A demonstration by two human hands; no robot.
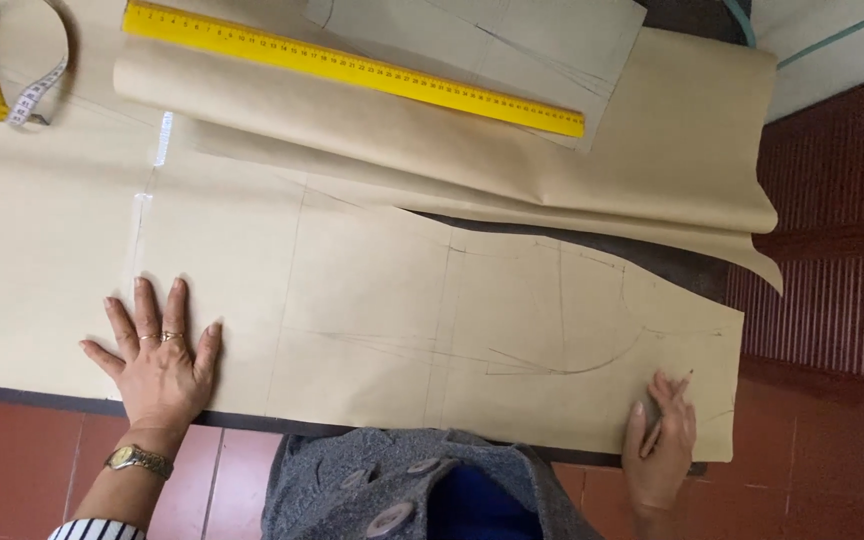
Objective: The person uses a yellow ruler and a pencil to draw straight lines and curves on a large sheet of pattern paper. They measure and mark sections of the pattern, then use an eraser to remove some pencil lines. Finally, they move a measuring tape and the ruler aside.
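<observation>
Head view: left hand [160, 362] splayed flat on pattern paper [372, 300]; right hand [660, 440] pinches pencil [668, 408] (near-right corner).

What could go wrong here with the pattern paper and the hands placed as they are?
The tan pattern paper sheet hangs past the table's near edge at the right hand, so it could crease or tear there. Only the flat left hand pins it, so it may slide and skew the pencil lines. The long yellow ruler rests on a curled paper roll and might slip off.
</observation>
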